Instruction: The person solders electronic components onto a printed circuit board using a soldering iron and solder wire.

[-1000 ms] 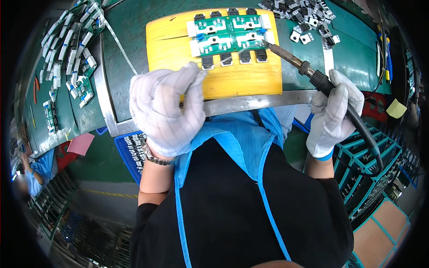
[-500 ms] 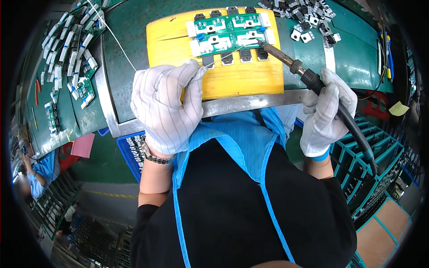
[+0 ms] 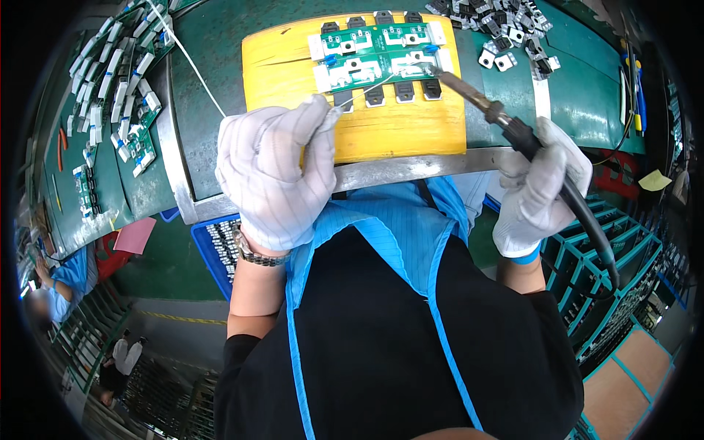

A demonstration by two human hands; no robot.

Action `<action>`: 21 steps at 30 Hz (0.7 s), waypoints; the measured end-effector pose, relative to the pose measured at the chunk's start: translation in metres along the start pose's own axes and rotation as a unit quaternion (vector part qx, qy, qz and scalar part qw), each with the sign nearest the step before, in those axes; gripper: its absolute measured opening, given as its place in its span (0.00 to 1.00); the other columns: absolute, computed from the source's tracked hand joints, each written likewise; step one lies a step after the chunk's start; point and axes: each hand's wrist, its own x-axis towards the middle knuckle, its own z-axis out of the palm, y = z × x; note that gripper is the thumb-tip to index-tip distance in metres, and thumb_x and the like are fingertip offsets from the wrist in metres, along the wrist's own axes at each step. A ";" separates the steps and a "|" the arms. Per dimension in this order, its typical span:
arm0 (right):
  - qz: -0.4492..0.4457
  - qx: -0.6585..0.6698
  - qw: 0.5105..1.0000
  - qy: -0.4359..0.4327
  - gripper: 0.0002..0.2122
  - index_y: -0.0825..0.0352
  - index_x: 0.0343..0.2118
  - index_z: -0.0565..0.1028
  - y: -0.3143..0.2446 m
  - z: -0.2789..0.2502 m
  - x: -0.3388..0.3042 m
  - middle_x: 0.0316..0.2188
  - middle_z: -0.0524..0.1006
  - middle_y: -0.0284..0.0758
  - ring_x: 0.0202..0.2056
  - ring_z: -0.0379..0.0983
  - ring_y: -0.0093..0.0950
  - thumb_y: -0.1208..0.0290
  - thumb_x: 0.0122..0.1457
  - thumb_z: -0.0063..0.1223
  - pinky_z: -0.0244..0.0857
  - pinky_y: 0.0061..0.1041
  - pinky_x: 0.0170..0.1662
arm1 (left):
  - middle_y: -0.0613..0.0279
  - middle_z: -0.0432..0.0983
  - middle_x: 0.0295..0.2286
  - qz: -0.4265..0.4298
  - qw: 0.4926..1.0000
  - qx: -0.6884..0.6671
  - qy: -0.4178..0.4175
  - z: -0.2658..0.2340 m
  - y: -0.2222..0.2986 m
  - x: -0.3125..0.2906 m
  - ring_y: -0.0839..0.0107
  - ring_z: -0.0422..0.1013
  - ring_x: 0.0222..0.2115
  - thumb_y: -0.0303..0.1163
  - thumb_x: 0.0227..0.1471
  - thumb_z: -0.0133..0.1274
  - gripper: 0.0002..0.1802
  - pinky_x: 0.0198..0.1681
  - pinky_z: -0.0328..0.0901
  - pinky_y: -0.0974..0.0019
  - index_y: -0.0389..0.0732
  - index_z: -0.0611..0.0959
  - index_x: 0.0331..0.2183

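Note:
A green circuit board (image 3: 374, 55) with black components along its edges lies on a yellow pad (image 3: 411, 125) at the bench's front. My left hand (image 3: 275, 176), in a white glove, pinches a thin solder wire (image 3: 370, 86) whose end reaches the board. My right hand (image 3: 539, 187), also gloved, grips the dark handle of a soldering iron (image 3: 469, 92). The iron's tip touches the board's right part, close to the wire's end.
Rows of small green boards (image 3: 110, 110) lie on the green bench at the left. A heap of black and silver components (image 3: 506, 33) sits at the back right. A blue bin (image 3: 220, 253) is under the bench edge; teal racks (image 3: 623, 242) stand at the right. Other people stand at the lower left.
Both hands have moved toward the board. The solder wire's end and the iron's tip have come together on the board's right part.

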 end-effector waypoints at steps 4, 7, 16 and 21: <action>-0.032 0.032 0.996 0.073 0.13 0.76 0.49 0.74 0.002 0.005 -0.003 0.34 0.81 0.43 0.22 0.76 0.18 0.71 0.70 0.53 0.70 0.15 0.25 | 0.67 0.80 0.31 0.006 1.000 0.015 0.012 -0.001 -0.003 -0.004 0.66 0.75 0.30 0.24 0.42 0.70 0.16 0.35 0.66 0.61 0.44 0.87 0.37; -0.021 0.046 0.998 0.041 0.13 0.76 0.50 0.73 0.002 0.008 -0.003 0.38 0.81 0.45 0.23 0.77 0.19 0.71 0.70 0.53 0.72 0.16 0.26 | 0.67 0.80 0.31 0.004 1.000 0.008 0.010 -0.002 -0.005 -0.005 0.66 0.75 0.30 0.23 0.42 0.69 0.16 0.35 0.66 0.61 0.44 0.87 0.37; 0.038 0.068 0.996 0.037 0.13 0.75 0.51 0.73 0.003 0.014 -0.006 0.41 0.81 0.45 0.24 0.78 0.20 0.71 0.70 0.54 0.72 0.15 0.25 | 0.63 0.77 0.29 0.004 1.000 0.013 -0.021 -0.007 -0.002 -0.002 0.63 0.74 0.30 0.20 0.44 0.69 0.16 0.35 0.69 0.62 0.44 0.88 0.38; 0.024 0.064 0.997 0.043 0.13 0.75 0.51 0.73 0.005 0.015 -0.007 0.40 0.81 0.45 0.24 0.78 0.20 0.70 0.70 0.54 0.72 0.14 0.24 | 0.63 0.77 0.29 0.008 1.000 0.010 -0.021 -0.006 -0.002 -0.002 0.63 0.74 0.30 0.20 0.44 0.69 0.16 0.36 0.69 0.62 0.44 0.88 0.38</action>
